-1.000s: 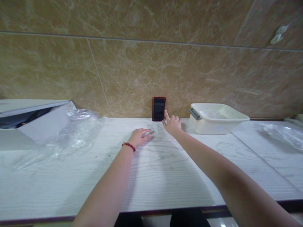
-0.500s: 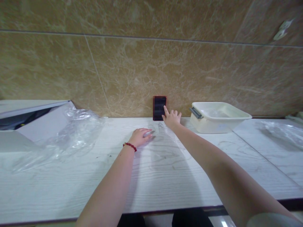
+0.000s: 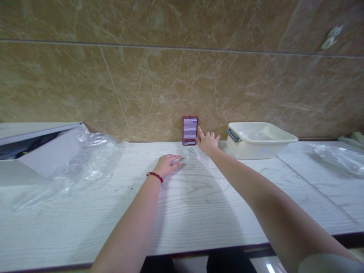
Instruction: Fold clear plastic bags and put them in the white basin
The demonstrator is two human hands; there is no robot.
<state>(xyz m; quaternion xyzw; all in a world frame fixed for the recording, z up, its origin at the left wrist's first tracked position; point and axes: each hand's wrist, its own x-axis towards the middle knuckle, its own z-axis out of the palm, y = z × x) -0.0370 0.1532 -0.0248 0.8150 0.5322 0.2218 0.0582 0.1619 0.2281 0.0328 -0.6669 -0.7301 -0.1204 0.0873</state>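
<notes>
A smartphone stands upright against the marble wall, its screen lit. Beside its right edge is my right hand, index finger pointing up and the other fingers spread; whether it touches the phone I cannot tell. My left hand rests on the white wood-grain table, a little in front and left of the phone. Its fingers are stretched out and hold nothing. A red bead bracelet circles the left wrist.
To the right stands a cream plastic container with a grey clip. Crumpled clear plastic lies by an open white box at the left. More clear plastic lies far right. The wall rises behind the table.
The phone's screen has gone from dark to lit. My right index finger has come off the screen to just beside its right edge. My left hand stays in place.
</notes>
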